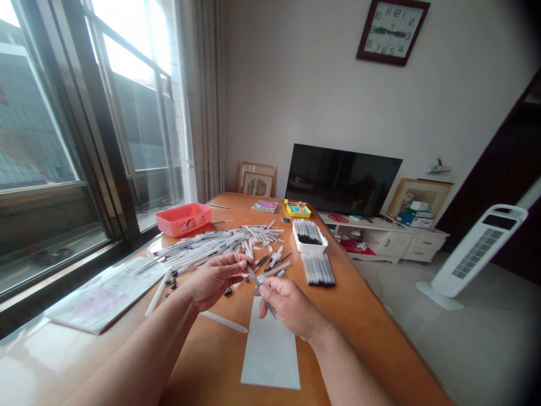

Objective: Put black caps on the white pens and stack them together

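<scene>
Between my two hands, over the table, is a slim pen (254, 277) held at a slant. My left hand (224, 273) pinches its upper end. Lower down the barrel, my right hand (287, 304) has its thumb and fingers closed around it. Beneath them lies a white sheet of paper (270, 355). A translucent pen tube (225, 322) rests left of the sheet, and black caps (171, 280) are scattered near my left forearm. Beyond my hands spreads a heap of loose pen parts (215, 242). A row of pens with black ends (318, 269) lies to the right.
A white tray of pens (322, 246) stands behind the row. A pink basket (183, 221) is at the left, by the window, with a large flat pad (105, 296) nearer. A yellow box (298, 210) and a booklet (265, 206) lie at the far end.
</scene>
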Tool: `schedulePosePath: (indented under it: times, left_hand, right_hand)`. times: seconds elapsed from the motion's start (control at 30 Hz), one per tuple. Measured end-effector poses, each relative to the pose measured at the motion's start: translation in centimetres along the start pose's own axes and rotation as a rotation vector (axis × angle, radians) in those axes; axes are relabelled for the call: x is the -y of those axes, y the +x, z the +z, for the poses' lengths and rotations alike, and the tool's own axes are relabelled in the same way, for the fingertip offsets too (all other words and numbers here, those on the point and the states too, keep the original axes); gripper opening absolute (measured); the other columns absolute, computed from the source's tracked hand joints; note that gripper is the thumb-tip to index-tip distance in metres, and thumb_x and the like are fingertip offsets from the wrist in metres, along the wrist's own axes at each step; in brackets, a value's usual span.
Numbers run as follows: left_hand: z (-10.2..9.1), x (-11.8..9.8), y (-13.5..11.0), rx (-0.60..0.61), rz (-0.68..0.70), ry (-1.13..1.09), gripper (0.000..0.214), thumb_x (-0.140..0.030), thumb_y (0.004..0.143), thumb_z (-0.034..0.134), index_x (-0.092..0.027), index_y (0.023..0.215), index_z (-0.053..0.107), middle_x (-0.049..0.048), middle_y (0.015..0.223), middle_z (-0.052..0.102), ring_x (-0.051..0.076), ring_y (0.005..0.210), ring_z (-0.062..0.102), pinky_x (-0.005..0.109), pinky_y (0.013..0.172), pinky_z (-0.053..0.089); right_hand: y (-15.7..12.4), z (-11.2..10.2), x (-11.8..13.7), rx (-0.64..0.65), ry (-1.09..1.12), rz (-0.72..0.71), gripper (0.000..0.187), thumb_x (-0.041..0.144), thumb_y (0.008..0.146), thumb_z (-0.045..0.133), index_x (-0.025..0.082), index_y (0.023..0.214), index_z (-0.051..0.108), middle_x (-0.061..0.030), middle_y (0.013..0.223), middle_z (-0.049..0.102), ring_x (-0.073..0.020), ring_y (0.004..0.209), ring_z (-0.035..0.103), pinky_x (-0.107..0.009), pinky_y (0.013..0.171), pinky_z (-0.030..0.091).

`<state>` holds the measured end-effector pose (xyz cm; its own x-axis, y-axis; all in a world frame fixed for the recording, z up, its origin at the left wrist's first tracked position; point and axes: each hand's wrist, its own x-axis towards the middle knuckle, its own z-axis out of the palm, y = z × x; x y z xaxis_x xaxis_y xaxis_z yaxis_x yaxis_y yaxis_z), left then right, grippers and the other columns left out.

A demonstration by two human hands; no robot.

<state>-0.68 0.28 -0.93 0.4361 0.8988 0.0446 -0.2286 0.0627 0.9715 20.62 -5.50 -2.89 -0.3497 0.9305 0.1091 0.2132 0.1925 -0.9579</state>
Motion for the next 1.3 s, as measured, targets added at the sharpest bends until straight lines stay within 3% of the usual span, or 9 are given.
schedulePosePath:
  times: [0.23, 0.4, 0.57, 1.0, 1.17, 1.3]
  left_hand:
    - [0.5, 0.1, 0.1, -0.052, -0.002, 0.001, 0.02, -0.033, 0.079, 0.078, -0.018, 0.092, 0.076, 0.0082, 0.1, 0.072, 0.017, 0.089, 0.063, 0.028, 0.081, 0.044]
    - [0.6, -0.2, -0.2, 0.0, 0.002, -0.046, 0.021, -0.032, 0.081, 0.076, -0.018, 0.098, 0.076, 0.0094, 0.106, 0.072, 0.017, 0.089, 0.063, 0.027, 0.08, 0.046]
    - [0.9, -0.4, -0.4, 0.018, 0.009, -0.072, 0.019, -0.032, 0.082, 0.076, -0.019, 0.096, 0.075, 0.0091, 0.107, 0.072, 0.018, 0.092, 0.064, 0.029, 0.083, 0.046]
    - [1.1, -0.8, -1.0, 0.064, 0.092, -0.073, 0.024, -0.035, 0.08, 0.077, -0.021, 0.098, 0.075, 0.0103, 0.107, 0.073, 0.026, 0.105, 0.065, 0.04, 0.098, 0.045]
    - [0.4, -1.1, -0.8, -0.054, 0.091, 0.114, 0.033, -0.04, 0.079, 0.076, -0.02, 0.106, 0.075, 0.0101, 0.106, 0.073, 0.024, 0.101, 0.064, 0.036, 0.091, 0.045]
    - [-1.4, -0.9, -0.2, -0.22, 0.085, 0.426, 0.032, -0.046, 0.073, 0.077, -0.019, 0.09, 0.075, 0.0063, 0.088, 0.074, 0.021, 0.084, 0.063, 0.032, 0.079, 0.044]
  right_hand:
    - [0.2, 0.3, 0.3, -0.026, 0.122, 0.031, 0.027, 0.044, 0.089, 0.066, 0.019, 0.096, 0.059, 0.0009, 0.065, 0.067, -0.0105, 0.056, 0.046, -0.025, 0.057, 0.032]
    - [0.0, 0.2, 0.7, 0.092, 0.25, 0.058, 0.025, 0.044, 0.094, 0.057, 0.019, 0.094, 0.056, -0.001, 0.064, 0.069, -0.0081, 0.046, 0.03, -0.024, 0.048, 0.021]
    - [-0.2, 0.0, 1.2, 0.147, 0.351, 0.081, 0.028, 0.046, 0.094, 0.055, 0.017, 0.097, 0.057, -0.0024, 0.062, 0.07, -0.0074, 0.043, 0.026, -0.025, 0.045, 0.015]
    - [-0.8, -0.3, 2.1, 0.205, 0.461, 0.079, 0.032, 0.048, 0.09, 0.058, 0.017, 0.097, 0.061, -0.0029, 0.059, 0.069, -0.0071, 0.041, 0.028, -0.025, 0.045, 0.014]
    - [-0.5, -0.6, 1.8, 0.121, 0.459, 0.089, 0.031, 0.046, 0.089, 0.062, 0.016, 0.096, 0.062, -0.0039, 0.067, 0.071, -0.006, 0.042, 0.028, -0.024, 0.046, 0.013]
    - [0.0, -1.0, 1.0, -0.054, 0.479, 0.087, 0.031, 0.046, 0.084, 0.069, 0.016, 0.091, 0.064, -0.002, 0.074, 0.068, -0.0047, 0.046, 0.032, -0.023, 0.046, 0.016]
